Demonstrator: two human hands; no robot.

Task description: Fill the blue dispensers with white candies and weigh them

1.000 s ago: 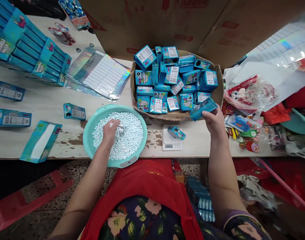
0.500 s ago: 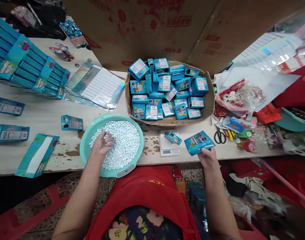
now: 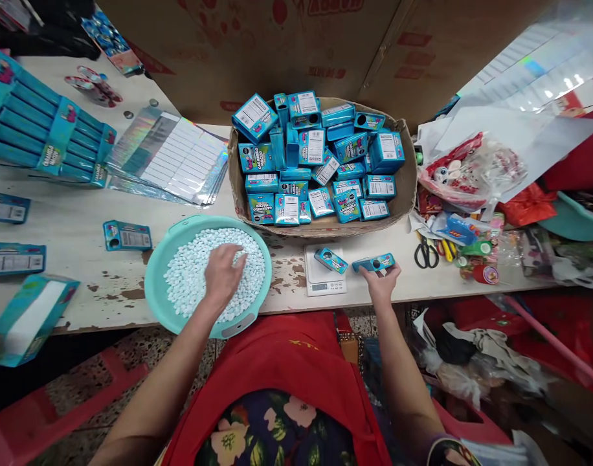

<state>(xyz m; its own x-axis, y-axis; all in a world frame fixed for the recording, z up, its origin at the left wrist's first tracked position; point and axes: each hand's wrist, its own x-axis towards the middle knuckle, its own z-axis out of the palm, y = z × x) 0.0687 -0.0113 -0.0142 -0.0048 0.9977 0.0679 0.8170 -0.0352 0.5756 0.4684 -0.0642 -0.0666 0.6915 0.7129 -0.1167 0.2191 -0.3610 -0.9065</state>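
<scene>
Head view: since the previous frame, right hand [image 3: 381, 286] has turned the held box [image 3: 367, 265] from broad face to narrow, holed side; left hand [image 3: 223, 277] has shifted rightward within the bowl [image 3: 154, 278]. Right hand now grips that box from the near side, just right of the scale [image 3: 327, 288]. Left hand: fingers bent over the candies [image 3: 187, 272]; cannot tell whether any are gripped. Second box [image 3: 331, 260] lies on the scale, left of right hand. Carton [image 3: 320, 230] of boxes stands on the counter [image 3: 283, 262] beyond both hands.
</scene>
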